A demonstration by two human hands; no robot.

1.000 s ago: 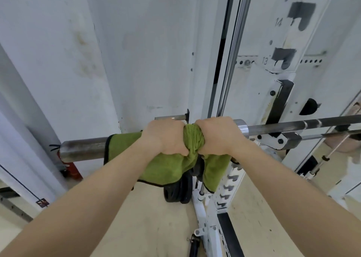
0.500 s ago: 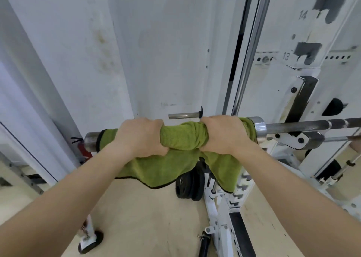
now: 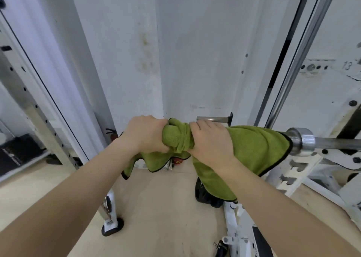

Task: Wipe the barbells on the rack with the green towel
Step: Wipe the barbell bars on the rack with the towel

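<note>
Both grips were clenched on the green towel (image 3: 254,149) wrapped over the barbell (image 3: 332,143) sleeve: my left hand (image 3: 145,134) at the sleeve's end, my right hand (image 3: 211,141) just beside it, knuckles up, forearms stretched forward. Loose towel hung below, short of the steel collar (image 3: 300,141).

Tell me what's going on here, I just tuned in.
A person is wiping a barbell on a white rack with a green towel. Both hands grip the towel around the bar's sleeve: the left hand at the outer end, the right hand beside it. Loose cloth hangs below and covers the sleeve up to the collar.
</note>
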